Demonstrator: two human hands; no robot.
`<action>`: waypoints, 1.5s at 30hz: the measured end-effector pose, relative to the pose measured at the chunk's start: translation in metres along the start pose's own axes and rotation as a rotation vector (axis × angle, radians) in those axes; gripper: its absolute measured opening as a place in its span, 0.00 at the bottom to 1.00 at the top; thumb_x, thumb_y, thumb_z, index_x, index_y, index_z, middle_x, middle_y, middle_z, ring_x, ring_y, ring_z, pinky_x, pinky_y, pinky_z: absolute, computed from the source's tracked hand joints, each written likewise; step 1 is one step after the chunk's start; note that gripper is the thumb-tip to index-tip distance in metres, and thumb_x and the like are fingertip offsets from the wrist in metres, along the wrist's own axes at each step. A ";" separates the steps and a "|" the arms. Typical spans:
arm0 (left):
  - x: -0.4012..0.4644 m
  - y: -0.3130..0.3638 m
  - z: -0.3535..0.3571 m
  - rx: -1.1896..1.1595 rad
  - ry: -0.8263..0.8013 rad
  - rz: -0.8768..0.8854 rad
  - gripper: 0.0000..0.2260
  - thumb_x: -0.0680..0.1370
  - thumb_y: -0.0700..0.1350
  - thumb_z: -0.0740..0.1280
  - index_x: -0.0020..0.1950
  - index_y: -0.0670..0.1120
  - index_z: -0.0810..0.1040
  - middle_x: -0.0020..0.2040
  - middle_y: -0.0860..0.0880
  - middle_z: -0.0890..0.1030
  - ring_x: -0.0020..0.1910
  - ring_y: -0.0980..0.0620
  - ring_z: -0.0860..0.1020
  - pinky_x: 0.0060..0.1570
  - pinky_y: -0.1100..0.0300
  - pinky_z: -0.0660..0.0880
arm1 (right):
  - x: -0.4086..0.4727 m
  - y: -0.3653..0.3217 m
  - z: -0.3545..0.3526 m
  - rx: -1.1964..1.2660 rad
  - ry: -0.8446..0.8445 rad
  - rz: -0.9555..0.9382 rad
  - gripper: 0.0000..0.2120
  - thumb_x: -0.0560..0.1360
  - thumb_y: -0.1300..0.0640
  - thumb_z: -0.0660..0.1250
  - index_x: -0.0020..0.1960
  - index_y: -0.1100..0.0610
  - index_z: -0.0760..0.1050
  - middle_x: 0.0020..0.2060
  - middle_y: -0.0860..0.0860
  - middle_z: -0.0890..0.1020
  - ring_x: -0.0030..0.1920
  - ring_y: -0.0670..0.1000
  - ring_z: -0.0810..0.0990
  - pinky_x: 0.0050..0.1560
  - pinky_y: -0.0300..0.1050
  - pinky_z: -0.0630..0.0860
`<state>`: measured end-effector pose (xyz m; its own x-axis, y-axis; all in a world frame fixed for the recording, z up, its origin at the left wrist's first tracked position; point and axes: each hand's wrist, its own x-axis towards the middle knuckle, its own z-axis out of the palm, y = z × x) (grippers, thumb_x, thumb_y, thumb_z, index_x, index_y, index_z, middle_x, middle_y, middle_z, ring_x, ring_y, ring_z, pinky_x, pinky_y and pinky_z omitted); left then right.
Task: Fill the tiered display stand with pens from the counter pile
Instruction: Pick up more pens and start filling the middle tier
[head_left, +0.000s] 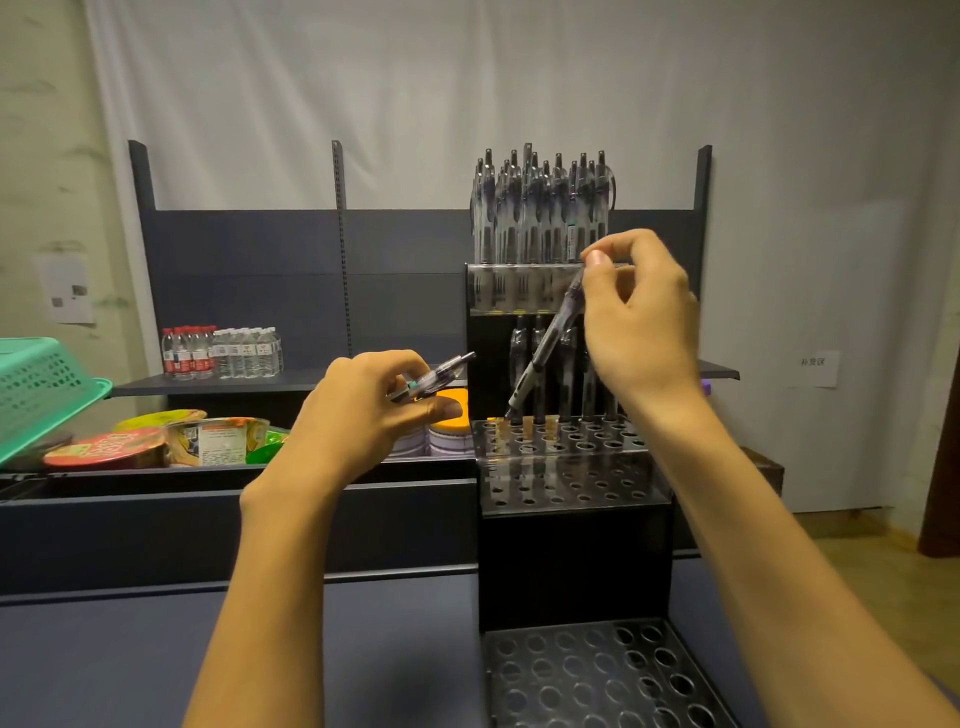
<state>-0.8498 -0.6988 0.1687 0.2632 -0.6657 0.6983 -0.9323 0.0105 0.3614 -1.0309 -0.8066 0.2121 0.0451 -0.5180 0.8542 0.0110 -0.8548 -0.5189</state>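
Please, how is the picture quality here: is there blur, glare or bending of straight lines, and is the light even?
Head view: the light is dim and soft, darker toward the corners. The wide lens bows the shelf posts outward. The right hand and its pen are slightly motion-blurred. Glare whitens the clear front of the display stand. The left hand looks sharper.

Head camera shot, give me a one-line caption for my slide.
Right hand lowers a pen into the middle tier of the display stand while the left hand holds spare pens.

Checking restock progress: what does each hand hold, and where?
Right hand pinches a pen by its top end; left hand grips spare pens around their lower part.
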 end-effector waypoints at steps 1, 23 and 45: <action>0.000 0.000 0.000 0.001 0.002 0.001 0.20 0.63 0.64 0.66 0.46 0.52 0.76 0.42 0.52 0.78 0.42 0.53 0.77 0.42 0.57 0.76 | 0.000 -0.001 0.002 -0.011 -0.025 -0.012 0.04 0.82 0.57 0.58 0.52 0.55 0.72 0.34 0.44 0.76 0.29 0.34 0.74 0.27 0.27 0.67; 0.001 -0.006 -0.002 -0.050 0.009 0.013 0.22 0.62 0.67 0.64 0.46 0.53 0.77 0.40 0.53 0.79 0.40 0.56 0.78 0.39 0.59 0.76 | -0.001 -0.012 0.032 -0.392 -0.242 -0.147 0.07 0.78 0.53 0.65 0.52 0.51 0.80 0.44 0.48 0.83 0.48 0.50 0.80 0.54 0.48 0.76; -0.002 0.015 -0.010 -0.081 0.019 0.080 0.22 0.63 0.68 0.62 0.44 0.53 0.78 0.38 0.54 0.79 0.38 0.56 0.78 0.40 0.55 0.79 | -0.030 -0.008 0.007 -0.107 -0.383 -0.082 0.07 0.77 0.52 0.67 0.51 0.53 0.81 0.40 0.44 0.82 0.44 0.44 0.79 0.52 0.44 0.78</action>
<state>-0.8618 -0.6899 0.1781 0.1938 -0.6463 0.7380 -0.9278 0.1236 0.3519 -1.0258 -0.7841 0.1903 0.4177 -0.4155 0.8080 -0.0733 -0.9018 -0.4258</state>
